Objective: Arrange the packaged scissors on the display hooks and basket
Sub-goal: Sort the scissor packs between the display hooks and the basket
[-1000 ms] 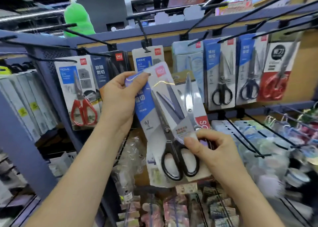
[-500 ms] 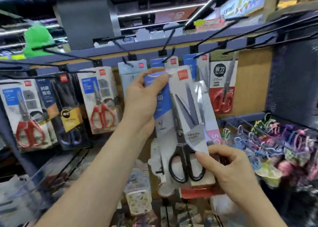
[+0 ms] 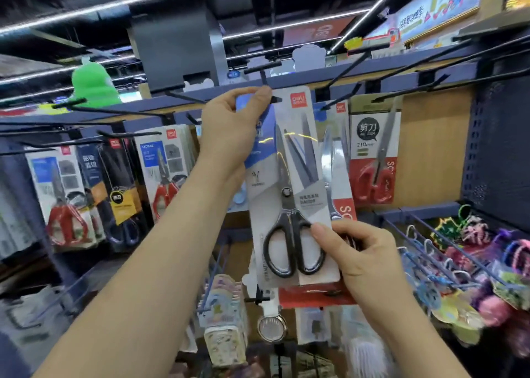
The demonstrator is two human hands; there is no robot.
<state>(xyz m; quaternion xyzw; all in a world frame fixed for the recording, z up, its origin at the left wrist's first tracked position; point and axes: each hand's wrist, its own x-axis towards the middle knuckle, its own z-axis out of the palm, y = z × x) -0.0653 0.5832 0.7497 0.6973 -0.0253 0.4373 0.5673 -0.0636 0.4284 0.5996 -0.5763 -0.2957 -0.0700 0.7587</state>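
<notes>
**Inspector:** Position of the packaged scissors (image 3: 289, 205)?

**Clerk:** Held upright in front of the display, off any surface and between both hands. It is a black-handled pair on a grey card with a blue band at the top left. The top edge sits just below the blue rail (image 3: 372, 76), directly under a black display hook (image 3: 262, 69).

**Inspector:** Is it on the hook?

**Clerk:** Cannot tell. There is a dark mark at the top edge beside the fingertips (hook tip or hang slot, the picture does not settle it).

**Inspector:** Left hand (image 3: 229, 125), state of grip?

**Clerk:** Closed in a pinch, with thumb and fingers clamped on the pack's top left corner, over the blue band.

**Inspector:** Right hand (image 3: 361, 251)?

**Clerk:** Also closed on the pack. The thumb presses the front at the lower right, touching the card just beside the right handle loop, and the fingers curl behind it.

**Inspector:** Anything behind it?

**Clerk:** A second pack (image 3: 341, 205) with a red band lies flat against the back, offset to the right. Its red bottom edge shows below the first. Whether the right fingers hold it too cannot be told.

**Inspector:** Surroundings?

**Clerk:** A red-handled pack (image 3: 372, 159) hangs to the right, near the held one. More scissor packs hang on the left, well apart. A green plush figure (image 3: 91, 82) stands at the upper left.
</notes>
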